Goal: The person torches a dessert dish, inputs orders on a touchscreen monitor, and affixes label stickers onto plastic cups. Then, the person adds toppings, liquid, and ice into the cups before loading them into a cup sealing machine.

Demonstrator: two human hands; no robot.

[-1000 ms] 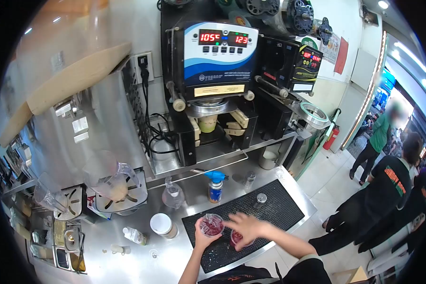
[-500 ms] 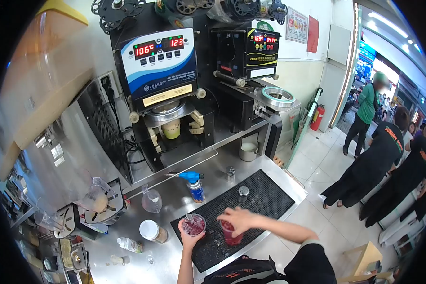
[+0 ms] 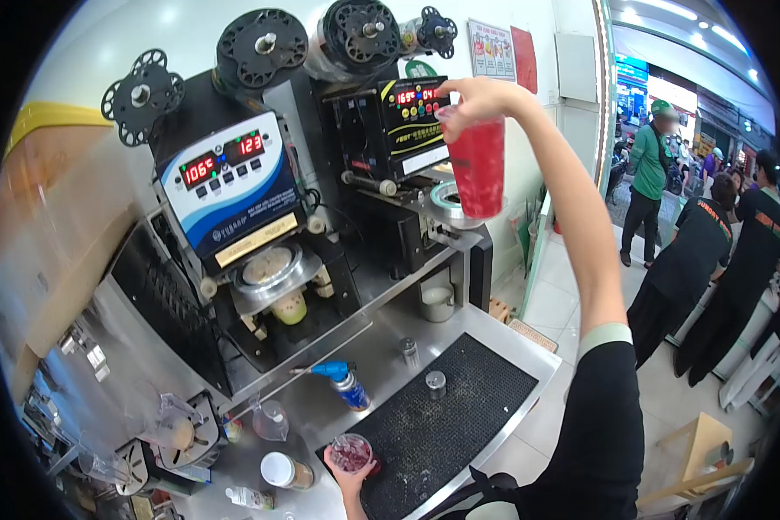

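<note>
Raised at the upper right, my right hand (image 3: pixel 477 102) grips the rim of a tall clear cup of red drink (image 3: pixel 478 169). The cup hangs upright in front of the black sealing machine (image 3: pixel 399 130) and its round cup holder (image 3: pixel 452 201). Low down, my left hand (image 3: pixel 348 475) is wrapped round a second cup of red drink with ice (image 3: pixel 353 451), at the left edge of the black mat (image 3: pixel 459 399). A green cup (image 3: pixel 289 308) sits under the blue and white sealing machine (image 3: pixel 225 191).
A blue-topped torch (image 3: pixel 348 386), a white-lidded jar (image 3: pixel 284 470), a small bottle (image 3: pixel 250 497) and a metal-topped shaker (image 3: pixel 436 382) stand on the counter. Blenders are at the left. Several people stand at the right, beyond the counter.
My right hand has lifted its red cup from the mat up to the black sealing machine. My left hand stays on the other cup. The view has shifted.
</note>
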